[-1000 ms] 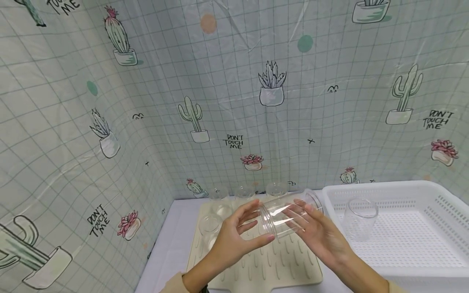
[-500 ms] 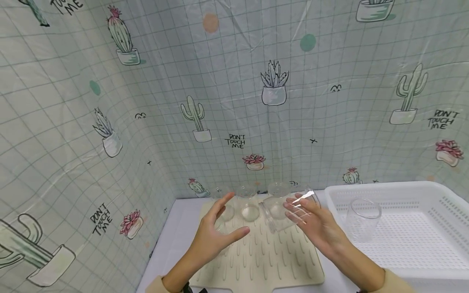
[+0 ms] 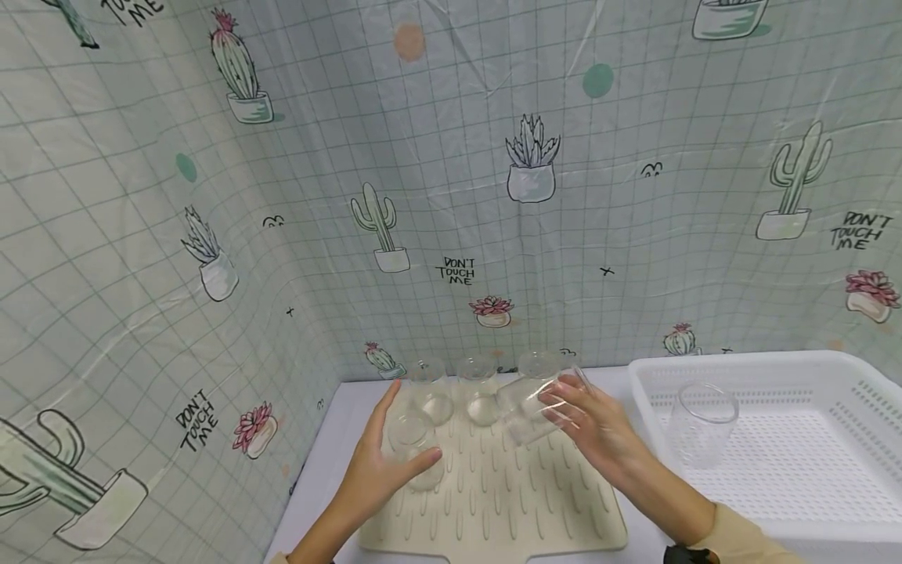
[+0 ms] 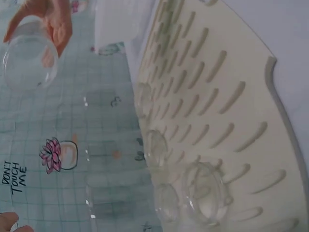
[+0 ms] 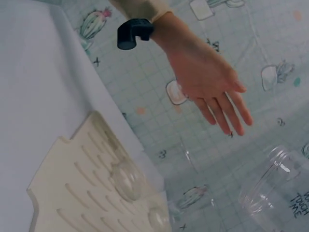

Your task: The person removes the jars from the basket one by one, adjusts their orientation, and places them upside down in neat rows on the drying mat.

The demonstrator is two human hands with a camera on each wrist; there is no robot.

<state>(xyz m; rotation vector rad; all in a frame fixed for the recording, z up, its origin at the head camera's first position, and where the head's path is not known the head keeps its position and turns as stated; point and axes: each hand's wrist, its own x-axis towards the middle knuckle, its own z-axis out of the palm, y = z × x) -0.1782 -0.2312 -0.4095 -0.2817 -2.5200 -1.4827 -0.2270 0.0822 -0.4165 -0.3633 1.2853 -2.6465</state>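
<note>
My right hand (image 3: 599, 431) grips a clear cup (image 3: 517, 411), tilted sideways above the ribbed cream mat (image 3: 493, 501). That cup's round end (image 4: 29, 63) faces the left wrist view. On the left, my left hand (image 3: 380, 462) is raised with thumb and fingers spread. In the right wrist view its fingers (image 5: 224, 113) look straight, with nothing held. Beside it in the head view, a clear cup (image 3: 416, 439) stands on the mat; whether they touch, I cannot tell. Behind that cup, a row of clear cups (image 3: 479, 392) stands on the mat's far part.
A white perforated basket (image 3: 796, 501) stands on the right, with one clear cup (image 3: 705, 427) upright inside it. White cloth (image 3: 327, 439) covers the table. Close behind hangs a grid-patterned curtain with cactus drawings (image 3: 451, 196).
My left hand has let go of the tilted cup and moved left and down, to beside the front-left cup. My right hand still holds the tilted cup and has moved slightly left.
</note>
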